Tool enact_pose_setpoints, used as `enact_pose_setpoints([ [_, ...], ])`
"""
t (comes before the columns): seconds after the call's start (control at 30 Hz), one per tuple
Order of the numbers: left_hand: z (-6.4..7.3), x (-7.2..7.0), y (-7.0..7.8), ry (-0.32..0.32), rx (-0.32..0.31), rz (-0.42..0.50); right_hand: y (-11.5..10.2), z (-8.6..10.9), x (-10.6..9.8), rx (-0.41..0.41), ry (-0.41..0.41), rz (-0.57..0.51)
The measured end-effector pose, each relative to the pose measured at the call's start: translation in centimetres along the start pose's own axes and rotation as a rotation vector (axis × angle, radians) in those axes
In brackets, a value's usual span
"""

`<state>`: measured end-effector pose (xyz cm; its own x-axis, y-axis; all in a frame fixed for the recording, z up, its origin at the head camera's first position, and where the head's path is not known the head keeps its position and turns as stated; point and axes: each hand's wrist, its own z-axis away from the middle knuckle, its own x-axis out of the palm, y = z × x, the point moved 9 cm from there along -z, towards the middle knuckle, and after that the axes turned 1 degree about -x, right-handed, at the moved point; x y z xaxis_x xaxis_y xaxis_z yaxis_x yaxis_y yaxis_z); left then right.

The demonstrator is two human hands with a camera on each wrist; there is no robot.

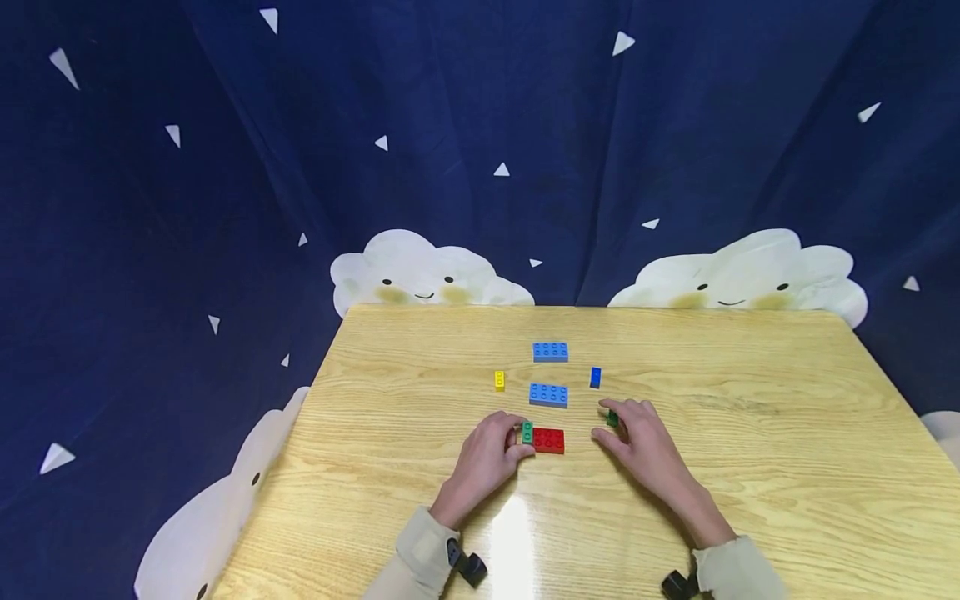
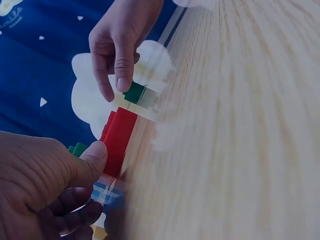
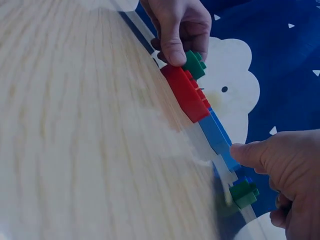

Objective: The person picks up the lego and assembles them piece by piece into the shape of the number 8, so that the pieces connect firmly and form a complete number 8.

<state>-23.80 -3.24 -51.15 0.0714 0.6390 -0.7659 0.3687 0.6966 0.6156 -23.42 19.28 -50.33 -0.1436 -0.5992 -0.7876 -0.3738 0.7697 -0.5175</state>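
Observation:
A red brick (image 1: 550, 441) lies on the wooden table with a small green brick (image 1: 527, 432) set on top of its left end. My left hand (image 1: 491, 450) pinches that green brick between thumb and index finger; in the left wrist view the thumb also lies along the red brick (image 2: 120, 137). To the right, a darker green brick (image 1: 612, 417) rests on the table between the spread thumb and fingers of my right hand (image 1: 643, 442). The right wrist view shows this dark green brick (image 3: 244, 194) with the thumb apart from it.
Two long blue bricks (image 1: 551, 352) (image 1: 549, 395) lie behind the red one. A small yellow brick (image 1: 499, 381) sits to their left, a small dark blue brick (image 1: 596, 377) to their right. Beyond the table's (image 1: 375, 350) far edge hangs a navy curtain (image 1: 480, 125).

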Motion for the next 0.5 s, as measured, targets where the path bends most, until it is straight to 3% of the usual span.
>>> enact_pose_setpoints([
  [0.5, 0.1, -0.1, 0.1, 0.014, 0.004, -0.003, 1.8, 0.1, -0.7, 0.042, -0.004, 0.031],
])
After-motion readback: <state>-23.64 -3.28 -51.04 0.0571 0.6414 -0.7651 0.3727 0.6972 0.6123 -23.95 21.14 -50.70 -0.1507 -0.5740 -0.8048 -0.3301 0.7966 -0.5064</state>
